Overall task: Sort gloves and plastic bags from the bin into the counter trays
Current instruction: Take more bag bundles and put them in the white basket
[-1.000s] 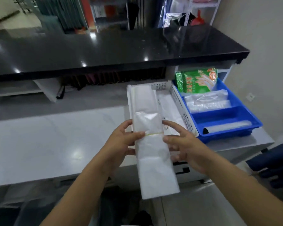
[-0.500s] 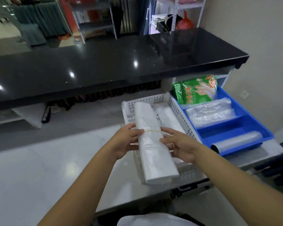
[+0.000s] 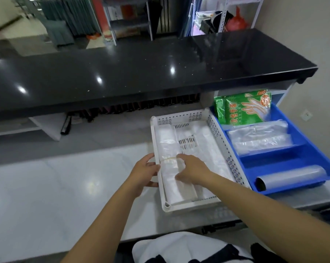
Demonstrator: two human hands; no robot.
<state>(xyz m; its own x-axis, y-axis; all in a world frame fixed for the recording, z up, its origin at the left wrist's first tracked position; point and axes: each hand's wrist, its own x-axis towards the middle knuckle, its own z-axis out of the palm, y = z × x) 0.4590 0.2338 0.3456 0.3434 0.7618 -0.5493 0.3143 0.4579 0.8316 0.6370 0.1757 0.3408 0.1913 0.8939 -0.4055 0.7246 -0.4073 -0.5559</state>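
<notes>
Left hand (image 3: 145, 172): fingers partly curled, thumb below, gripping the left wall of the white perforated tray (image 3: 226, 156) and touching the banded bundle of plastic bags (image 3: 169, 185) at its left edge. Right hand (image 3: 190, 170): palm down on top of the same bundle, fingers bent over it near the yellow rubber band (image 3: 168, 158); how tightly they close on it cannot be determined from this angle.

The bundle lies lengthwise in the left part of the white tray, resting on its floor. A second flat stack of white bags (image 3: 209, 149) lies beside it on the right; the exact count of bags in either cannot be read.

Trays on the pale counter (image 3: 65, 186): two, touching side by side, the white one and a blue divided tray (image 3: 297, 158) to its right. Blue tray contents by compartment: far, green glove packets (image 3: 242, 107), at least two, standing; middle, one pile of clear bags (image 3: 259, 137); near, one roll of clear film (image 3: 289, 176) lying flat.
</notes>
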